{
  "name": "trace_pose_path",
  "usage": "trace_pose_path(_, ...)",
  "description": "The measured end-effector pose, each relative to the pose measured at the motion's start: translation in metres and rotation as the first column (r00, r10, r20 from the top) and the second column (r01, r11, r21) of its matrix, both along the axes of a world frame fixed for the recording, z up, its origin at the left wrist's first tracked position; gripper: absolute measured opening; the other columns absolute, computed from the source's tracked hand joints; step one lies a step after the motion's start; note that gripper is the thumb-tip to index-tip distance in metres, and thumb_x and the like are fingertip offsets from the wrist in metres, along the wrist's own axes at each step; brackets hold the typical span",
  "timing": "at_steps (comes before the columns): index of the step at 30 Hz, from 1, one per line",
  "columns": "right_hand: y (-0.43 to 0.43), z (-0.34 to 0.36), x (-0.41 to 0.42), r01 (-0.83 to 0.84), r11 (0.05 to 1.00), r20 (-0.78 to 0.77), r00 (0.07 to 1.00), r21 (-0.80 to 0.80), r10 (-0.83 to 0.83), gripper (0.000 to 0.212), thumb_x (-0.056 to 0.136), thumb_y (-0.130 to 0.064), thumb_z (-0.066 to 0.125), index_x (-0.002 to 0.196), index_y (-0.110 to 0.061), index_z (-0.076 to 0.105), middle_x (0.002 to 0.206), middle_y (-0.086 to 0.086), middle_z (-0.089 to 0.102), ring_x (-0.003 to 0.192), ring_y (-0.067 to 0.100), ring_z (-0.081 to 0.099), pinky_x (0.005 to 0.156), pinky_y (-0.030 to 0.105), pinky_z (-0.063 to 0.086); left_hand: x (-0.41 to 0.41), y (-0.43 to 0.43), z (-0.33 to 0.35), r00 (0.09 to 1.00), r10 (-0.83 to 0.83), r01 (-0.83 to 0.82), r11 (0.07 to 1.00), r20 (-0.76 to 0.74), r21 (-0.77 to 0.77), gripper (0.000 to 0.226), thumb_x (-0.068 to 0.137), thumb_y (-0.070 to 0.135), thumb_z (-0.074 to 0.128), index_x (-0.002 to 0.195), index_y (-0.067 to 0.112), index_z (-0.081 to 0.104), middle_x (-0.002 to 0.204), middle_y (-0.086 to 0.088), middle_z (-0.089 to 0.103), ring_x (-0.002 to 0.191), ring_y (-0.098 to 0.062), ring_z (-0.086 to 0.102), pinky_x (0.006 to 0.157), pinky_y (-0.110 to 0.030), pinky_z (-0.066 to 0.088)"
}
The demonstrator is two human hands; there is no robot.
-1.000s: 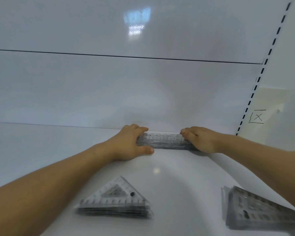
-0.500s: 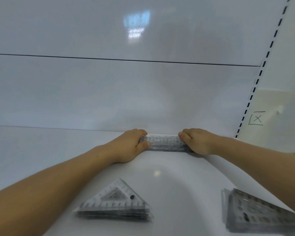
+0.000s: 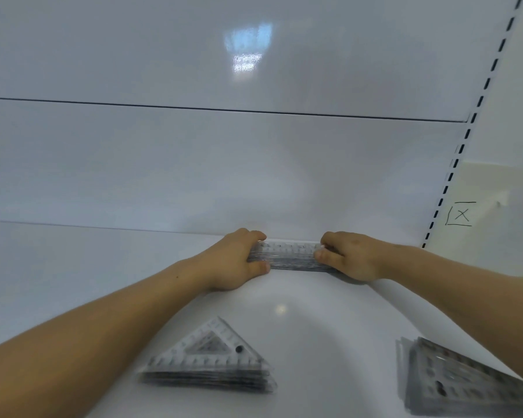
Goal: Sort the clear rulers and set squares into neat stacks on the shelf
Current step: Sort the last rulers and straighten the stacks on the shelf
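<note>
A stack of clear straight rulers [image 3: 290, 254] lies along the back of the white shelf [image 3: 299, 321], close to the rear wall. My left hand [image 3: 239, 260] grips its left end, thumb on the front edge. My right hand [image 3: 347, 254] grips its right end. Nearer to me, a neat stack of clear triangular set squares [image 3: 212, 363] rests on the shelf at centre left. A second stack of clear set squares [image 3: 453, 378] sits at the lower right, partly hidden by my right forearm and cut off by the frame edge.
The glossy white back wall [image 3: 254, 164] rises directly behind the rulers. A slotted shelf upright [image 3: 453, 167] runs up the right side, with a hand-drawn boxed X [image 3: 462, 214] on the panel beyond it.
Both hands stay on the ends of the ruler stack at the back wall. My left thumb has shifted along the front edge, and the stack has barely moved.
</note>
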State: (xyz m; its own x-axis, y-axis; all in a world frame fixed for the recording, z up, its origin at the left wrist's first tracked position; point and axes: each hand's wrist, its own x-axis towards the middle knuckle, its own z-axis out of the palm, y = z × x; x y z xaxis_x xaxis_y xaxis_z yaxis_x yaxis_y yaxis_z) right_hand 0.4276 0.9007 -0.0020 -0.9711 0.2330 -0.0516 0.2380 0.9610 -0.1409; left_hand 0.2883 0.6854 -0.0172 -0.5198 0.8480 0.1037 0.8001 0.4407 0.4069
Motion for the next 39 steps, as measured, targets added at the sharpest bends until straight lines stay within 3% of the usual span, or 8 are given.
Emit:
trace_pose_path(5,0.004,0.013,0.005,0.065,0.997,0.052,0.997,-0.047,-0.062,0.064,0.087,-0.063,0.045,0.138,-0.027,0.034,0.132,0.0,0.045,0.12,0.021,0.045,0.103,0.034,0.035,-0.003,-0.007,0.01,0.999,0.03,-0.031,0.999,-0.04,-0.041,0.085,0.08,0.049,0.067,0.148,0.028,0.02,0.147,0.005,0.03,0.131,-0.016,0.037,0.105,-0.028,0.032)
trace_pose_path(11,-0.009,0.014,0.005,0.001,0.999,0.08,0.997,0.053,-0.005,0.083,0.077,-0.05,0.062,0.146,-0.028,0.021,0.136,-0.004,0.04,0.124,0.018,0.042,0.101,0.03,0.037,0.01,0.002,0.013,0.998,0.024,-0.026,0.999,-0.051,-0.032,0.081,0.082,0.039,0.068,0.148,0.024,0.023,0.145,0.002,0.034,0.129,-0.018,0.04,0.103,-0.026,0.033)
trace_pose_path(18,-0.003,0.015,0.013,0.011,0.999,0.09,0.996,0.03,-0.014,0.051,0.081,-0.04,0.061,0.127,-0.026,0.042,0.104,-0.008,0.052,0.096,0.014,0.05,0.079,0.024,0.038,0.001,-0.006,0.015,0.997,0.043,-0.05,0.991,-0.058,-0.121,0.075,0.084,0.046,0.064,0.146,0.022,0.029,0.145,0.002,0.038,0.127,-0.018,0.043,0.103,-0.028,0.034)
trace_pose_path(21,-0.003,0.018,0.013,-0.006,0.999,0.094,0.996,0.044,0.002,0.028,0.085,-0.033,0.06,0.109,-0.024,0.048,0.084,-0.013,0.052,0.085,0.015,0.053,0.072,0.025,0.038,-0.007,-0.004,0.015,0.999,0.005,-0.01,0.993,-0.04,-0.12,0.039,0.088,0.041,0.061,0.121,0.021,0.055,0.113,0.001,0.062,0.096,-0.017,0.056,0.081,-0.026,0.043)
trace_pose_path(24,-0.002,0.019,0.012,-0.004,0.999,0.091,0.996,0.035,0.001,0.022,0.085,-0.031,0.062,0.101,-0.023,0.05,0.081,-0.012,0.053,0.084,0.016,0.055,0.072,0.027,0.042,-0.011,-0.005,0.015,0.999,-0.012,0.007,0.995,-0.047,-0.098,0.027,0.089,0.037,0.062,0.107,0.017,0.061,0.096,0.0,0.062,0.085,-0.017,0.055,0.072,-0.025,0.041)
trace_pose_path(31,0.0,0.023,0.016,0.044,0.993,0.132,0.991,-0.107,-0.03,0.04,0.076,-0.046,0.07,0.11,-0.034,0.052,0.088,-0.014,0.061,0.081,0.004,0.059,0.078,0.025,0.048,-0.013,-0.013,0.017,0.991,0.028,-0.019,0.997,0.128,-0.069,0.052,0.09,0.049,0.053,0.137,0.028,0.044,0.126,0.012,0.049,0.114,-0.009,0.048,0.095,-0.02,0.034)
trace_pose_path(36,0.001,0.027,0.015,0.027,0.999,0.116,0.993,-0.041,-0.023,0.034,0.085,-0.044,0.062,0.115,-0.029,0.056,0.101,-0.008,0.059,0.096,0.016,0.055,0.084,0.027,0.044,-0.014,-0.017,0.013,0.989,0.028,-0.026,1.0,0.143,-0.017,0.045,0.095,0.041,0.048,0.136,0.024,0.047,0.126,0.008,0.055,0.106,-0.008,0.05,0.089,-0.018,0.035)
trace_pose_path(39,0.0,0.028,0.017,0.07,0.994,0.132,0.989,-0.083,-0.059,0.051,0.081,-0.047,0.067,0.127,-0.035,0.047,0.11,-0.013,0.056,0.104,0.015,0.054,0.085,0.022,0.04,-0.017,-0.02,0.013,0.984,0.044,-0.041,0.999,0.171,-0.021,0.063,0.09,0.048,0.053,0.145,0.025,0.032,0.14,0.005,0.044,0.115,-0.01,0.048,0.094,-0.02,0.034)
